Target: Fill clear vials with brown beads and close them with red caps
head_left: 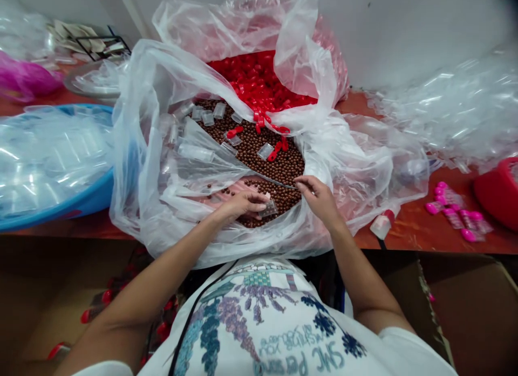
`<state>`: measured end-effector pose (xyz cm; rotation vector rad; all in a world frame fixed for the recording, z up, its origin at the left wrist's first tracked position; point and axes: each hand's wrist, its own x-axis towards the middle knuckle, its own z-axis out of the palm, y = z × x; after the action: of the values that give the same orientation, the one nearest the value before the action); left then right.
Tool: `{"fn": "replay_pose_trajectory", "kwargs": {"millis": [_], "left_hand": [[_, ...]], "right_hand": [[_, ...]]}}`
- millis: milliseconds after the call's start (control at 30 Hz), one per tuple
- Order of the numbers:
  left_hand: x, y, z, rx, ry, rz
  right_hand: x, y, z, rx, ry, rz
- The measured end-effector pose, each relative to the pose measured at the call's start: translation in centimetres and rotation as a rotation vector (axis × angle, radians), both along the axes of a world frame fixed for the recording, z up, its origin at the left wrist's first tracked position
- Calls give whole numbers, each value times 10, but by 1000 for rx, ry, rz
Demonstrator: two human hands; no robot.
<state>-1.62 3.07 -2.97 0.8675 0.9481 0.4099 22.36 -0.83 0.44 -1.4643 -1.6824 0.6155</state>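
Note:
In the head view my left hand (243,204) is closed around a small clear plastic container (268,207), low over brown beads. A thin clear plastic sheet (226,163) slants across the beads, and my right hand (318,197) pinches its right end. Round brown beads (279,168) fill a large translucent plastic bag (133,165) that lies open in front of me. On the beads lie several loose clear containers (265,151) and a few red caps (275,150). Whether beads are inside the held container is too small to tell.
Behind the beads stands a bag of red caps (254,79). A blue basin (93,187) of clear containers is at left. At right are a bag of clear containers (453,106), pink-capped tubes (457,214) and a red tub (497,192). Cardboard boxes (473,306) sit below the table edge.

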Motion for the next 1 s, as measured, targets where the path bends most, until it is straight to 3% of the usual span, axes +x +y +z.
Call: {"fn": "replay_pose_trajectory", "kwargs": {"millis": [133,333,500,700,800,900,1000], "left_hand": [[-7,-5,10,-44,-92,100],[-18,-22,27,-11,-226,351],[-27,-35,30,45,-293,394],[-35,-39,28,80,-341,453],[-34,-39,27,95,-339,454],[-30,-39,26,93,-326,448],[-25,-40,25,89,-306,432]], "right_hand": [[0,47,-9,26,-174,7],[-17,118,-13,75,-401,-30],[-36,145,-11,76,-531,65],[-43,120,-3,78,-571,82],[-48,87,3,63,-360,107],[-58,49,7,17,-84,252],[-67,17,8,-10,45,289]]}}
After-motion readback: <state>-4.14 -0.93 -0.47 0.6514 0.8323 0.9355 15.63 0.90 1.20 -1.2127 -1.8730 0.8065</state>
